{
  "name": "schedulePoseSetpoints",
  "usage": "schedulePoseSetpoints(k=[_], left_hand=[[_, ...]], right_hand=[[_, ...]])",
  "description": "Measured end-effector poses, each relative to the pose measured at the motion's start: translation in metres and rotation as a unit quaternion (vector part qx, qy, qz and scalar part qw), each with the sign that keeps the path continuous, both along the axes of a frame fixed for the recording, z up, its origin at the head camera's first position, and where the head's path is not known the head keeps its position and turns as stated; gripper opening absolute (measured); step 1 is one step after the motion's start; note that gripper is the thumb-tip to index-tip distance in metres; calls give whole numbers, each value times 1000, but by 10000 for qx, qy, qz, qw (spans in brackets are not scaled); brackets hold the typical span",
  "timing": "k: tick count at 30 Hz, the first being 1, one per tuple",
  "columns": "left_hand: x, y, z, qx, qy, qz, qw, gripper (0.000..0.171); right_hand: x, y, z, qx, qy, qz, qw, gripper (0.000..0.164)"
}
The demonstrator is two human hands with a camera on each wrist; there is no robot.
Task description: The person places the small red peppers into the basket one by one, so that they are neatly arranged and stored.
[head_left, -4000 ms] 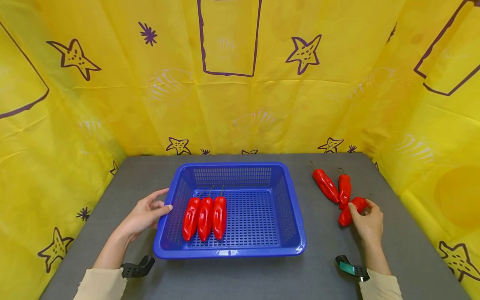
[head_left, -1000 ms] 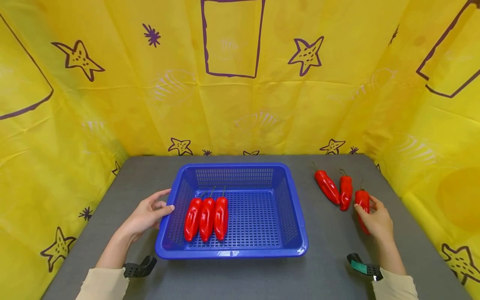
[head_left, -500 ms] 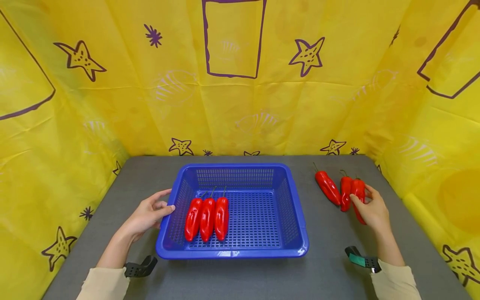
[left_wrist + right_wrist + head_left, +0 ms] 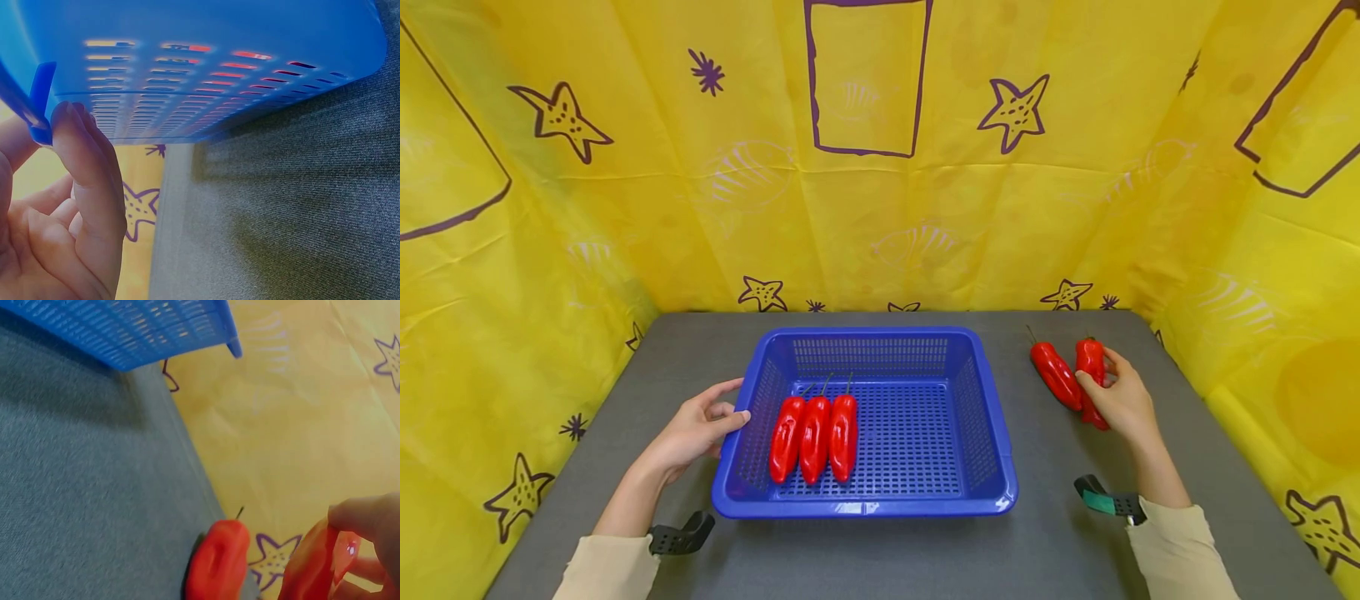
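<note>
A blue plastic basket [image 4: 865, 506] stands on the grey table, and three red peppers [image 4: 813, 439] lie side by side in its left part. My left hand [image 4: 694, 423] pinches the basket's left rim; in the left wrist view the thumb and fingers meet at that rim. At the right, my right hand [image 4: 1123, 400] grips a red pepper [image 4: 1089, 360] between thumb and fingers. It overlaps another red pepper, mostly hidden under it. Just left of these lies a separate red pepper [image 4: 1055, 375] with its stem pointing away. The right wrist view shows the gripped pepper [image 4: 309, 565] close up.
Yellow cloth [image 4: 880, 208] with starfish drawings hangs behind the grey table [image 4: 880, 558] and along both sides. The basket's right wall [image 4: 996, 417] stands between its inside and the loose peppers. Black straps with mounts [image 4: 679, 535] sit on both wrists.
The right hand has turned its pepper from slanted to nearly lengthwise, then moved it left onto the neighbouring pepper. The left hand and the basket's contents look unchanged.
</note>
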State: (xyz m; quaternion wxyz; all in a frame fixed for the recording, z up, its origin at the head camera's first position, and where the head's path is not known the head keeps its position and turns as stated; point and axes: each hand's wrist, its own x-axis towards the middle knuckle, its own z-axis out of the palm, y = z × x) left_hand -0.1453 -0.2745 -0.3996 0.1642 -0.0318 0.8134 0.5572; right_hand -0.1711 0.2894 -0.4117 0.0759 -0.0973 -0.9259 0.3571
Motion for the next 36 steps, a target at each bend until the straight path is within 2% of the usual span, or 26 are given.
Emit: schedulePoseSetpoints(k=[25,36], left_hand=[[0,0,1,-82,28,10,10000,73],[0,0,1,-71,24,5,10000,74]], right_hand=[[-26,-41,44,-328,375,731,9961,78],[-34,-66,60,-397,286,1007,9937,78]])
